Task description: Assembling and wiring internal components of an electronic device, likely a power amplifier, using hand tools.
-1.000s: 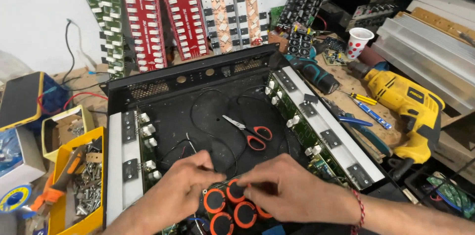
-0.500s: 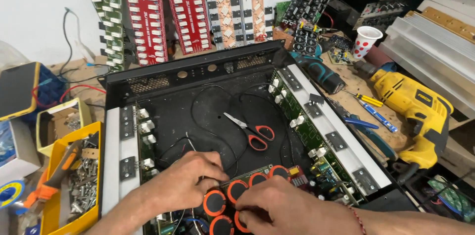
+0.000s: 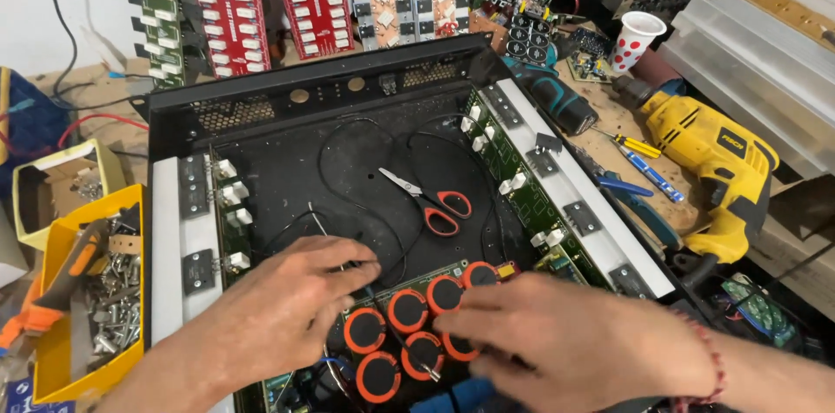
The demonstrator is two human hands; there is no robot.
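Both hands, left hand point(image 3: 278, 309) and right hand point(image 3: 565, 348), rest loosely spread, gripping nothing, on the capacitor board point(image 3: 409, 326) already seated inside the chassis point(image 3: 287, 100); black wires point(image 3: 348, 169) beyond the fingers lie unrouted.

My two bare hands

My left hand point(image 3: 278, 309) wears nothing; my right hand point(image 3: 565, 343) has a red beaded wristband point(image 3: 709, 361).

scissors point(image 3: 430, 202) in chassis point(image 3: 287, 109), drill point(image 3: 718, 165) right
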